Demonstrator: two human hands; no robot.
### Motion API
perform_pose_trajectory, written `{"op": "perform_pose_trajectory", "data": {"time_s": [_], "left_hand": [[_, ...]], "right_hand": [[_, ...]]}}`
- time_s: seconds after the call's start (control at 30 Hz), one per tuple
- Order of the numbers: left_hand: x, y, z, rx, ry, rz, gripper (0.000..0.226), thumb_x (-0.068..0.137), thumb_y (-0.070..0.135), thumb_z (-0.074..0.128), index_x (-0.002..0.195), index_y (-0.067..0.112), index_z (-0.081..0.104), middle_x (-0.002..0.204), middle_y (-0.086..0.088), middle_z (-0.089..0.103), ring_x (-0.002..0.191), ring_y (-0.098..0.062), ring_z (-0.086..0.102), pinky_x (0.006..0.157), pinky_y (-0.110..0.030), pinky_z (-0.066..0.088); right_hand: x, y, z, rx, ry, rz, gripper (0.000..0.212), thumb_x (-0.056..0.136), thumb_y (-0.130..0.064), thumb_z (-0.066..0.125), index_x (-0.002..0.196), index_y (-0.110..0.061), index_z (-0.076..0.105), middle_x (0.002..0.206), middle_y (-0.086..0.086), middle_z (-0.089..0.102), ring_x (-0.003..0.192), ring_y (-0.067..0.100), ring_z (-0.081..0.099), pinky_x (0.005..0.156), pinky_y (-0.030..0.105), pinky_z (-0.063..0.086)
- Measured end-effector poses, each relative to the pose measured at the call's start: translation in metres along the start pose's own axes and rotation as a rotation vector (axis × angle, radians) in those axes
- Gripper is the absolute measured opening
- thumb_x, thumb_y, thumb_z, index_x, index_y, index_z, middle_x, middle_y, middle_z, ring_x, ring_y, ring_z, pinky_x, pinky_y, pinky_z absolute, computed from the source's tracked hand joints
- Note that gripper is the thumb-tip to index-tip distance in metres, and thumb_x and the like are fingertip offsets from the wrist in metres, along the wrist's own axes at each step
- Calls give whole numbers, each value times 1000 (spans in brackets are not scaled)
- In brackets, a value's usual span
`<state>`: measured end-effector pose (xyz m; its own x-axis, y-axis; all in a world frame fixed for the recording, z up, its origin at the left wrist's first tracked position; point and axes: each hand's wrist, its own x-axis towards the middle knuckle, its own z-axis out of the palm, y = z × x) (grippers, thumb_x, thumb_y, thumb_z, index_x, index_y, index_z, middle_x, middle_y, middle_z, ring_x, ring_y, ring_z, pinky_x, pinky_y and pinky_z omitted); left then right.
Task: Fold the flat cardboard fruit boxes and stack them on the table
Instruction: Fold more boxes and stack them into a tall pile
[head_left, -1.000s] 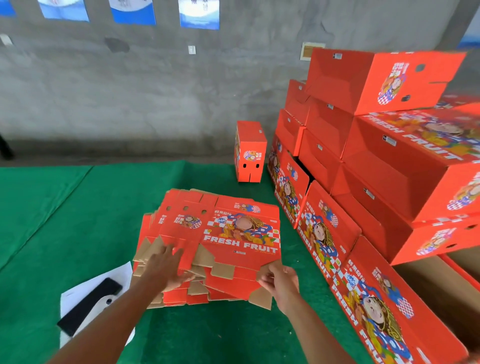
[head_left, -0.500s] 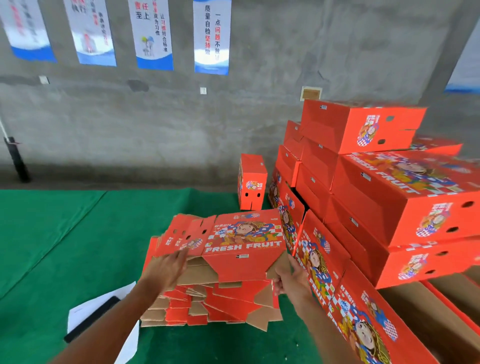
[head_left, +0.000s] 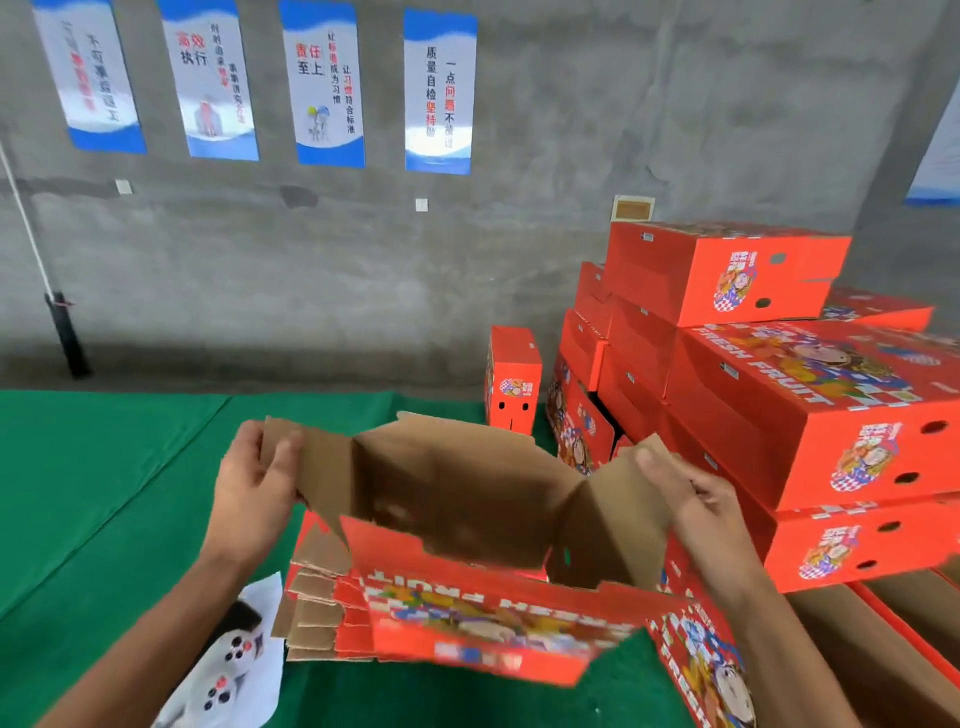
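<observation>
A table (head_left: 104, 493) covered in green felt is seen against a grey wall. A pile of flat cardboard boxes (head_left: 322, 608) lies on it near the front, with a white printed sheet (head_left: 234, 670) just beside it on the left. One small folded box (head_left: 511, 382) stands upright at the back, and stacked folded boxes (head_left: 779, 415) are piled along the right.

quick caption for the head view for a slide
Both hands, left and right, hold a cardboard box blank open above the stack of flat blanks on the green table.
</observation>
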<state>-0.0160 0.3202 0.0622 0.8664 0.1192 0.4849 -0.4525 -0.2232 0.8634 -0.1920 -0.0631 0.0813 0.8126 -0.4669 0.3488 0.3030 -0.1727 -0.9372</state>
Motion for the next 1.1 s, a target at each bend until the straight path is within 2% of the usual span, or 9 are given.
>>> {"op": "perform_pose_trajectory", "data": {"time_s": [0.1, 0.2, 0.27, 0.4, 0.53, 0.67, 0.8, 0.93, 1.1], "left_hand": [[-34, -9, 1, -84, 35, -68, 11, 101, 27, 57, 110, 22, 52, 108, -1, 67, 96, -25, 66, 72, -47, 57], [-69, -34, 11, -31, 38, -47, 31, 101, 8, 55, 125, 28, 52, 119, 12, 69, 102, -7, 67, 80, -30, 54], [-88, -55, 20, 54, 13, -79, 29, 99, 5, 52, 114, 27, 61, 109, 8, 72, 93, -16, 68, 77, -34, 55], [-118, -84, 27, 185, 59, -99, 36, 93, -7, 59, 90, 27, 69, 112, 4, 68, 110, -26, 65, 95, -35, 49], [-135, -87, 16, 261, 125, -50, 29, 93, 0, 69, 99, 29, 70, 138, 6, 53, 117, 16, 51, 92, -1, 35], [-164, -93, 11, 279, 18, 146, 17, 105, 16, 56, 111, 12, 71, 153, 11, 48, 138, -16, 50, 102, -38, 50], [-190, -80, 2, 163, -188, 139, 42, 110, 36, 31, 126, 18, 66, 168, 6, 26, 153, -16, 29, 115, -16, 30], [-213, -82, 2, 211, -365, 181, 59, 105, 55, 27, 141, 20, 57, 172, -2, 9, 158, -24, 13, 116, -37, 25], [-233, -78, 24, 147, -306, -144, 47, 104, 64, 28, 141, 48, 50, 149, 14, 48, 140, -5, 43, 112, -46, 40]], "right_hand": [[-19, 15, -6, 21, -75, 101, 26, 101, -27, 61, 114, -11, 78, 116, 1, 76, 107, 13, 66, 99, 33, 47], [-36, 44, 9, 101, -96, 178, 19, 103, -5, 53, 112, 0, 69, 103, 9, 79, 99, 17, 72, 95, 29, 51], [-45, 71, 22, 224, -49, 247, 19, 101, 11, 42, 102, 4, 59, 80, 15, 72, 77, 19, 70, 77, 24, 53], [-53, 119, 23, 407, 26, 311, 48, 102, 15, 24, 86, 4, 68, 75, 22, 59, 79, 32, 57, 79, 40, 43], [-55, 139, 25, 42, 1, 95, 21, 105, 6, 43, 93, 2, 59, 82, 23, 58, 84, 37, 60, 88, 42, 44], [-54, 151, 33, -89, 37, 26, 20, 106, -5, 49, 97, -19, 61, 82, 12, 57, 81, 29, 54, 84, 27, 44], [-52, 161, 25, -94, 87, 92, 18, 107, -22, 51, 97, -33, 60, 88, -7, 56, 87, 21, 53, 89, 40, 41], [-55, 155, 24, -169, 76, 99, 15, 101, -44, 49, 95, -36, 60, 87, -10, 54, 85, 15, 52, 86, 36, 41], [-61, 144, 25, -44, 68, 119, 30, 98, -40, 53, 91, -13, 63, 83, -1, 58, 83, 15, 55, 84, 27, 44]]}}
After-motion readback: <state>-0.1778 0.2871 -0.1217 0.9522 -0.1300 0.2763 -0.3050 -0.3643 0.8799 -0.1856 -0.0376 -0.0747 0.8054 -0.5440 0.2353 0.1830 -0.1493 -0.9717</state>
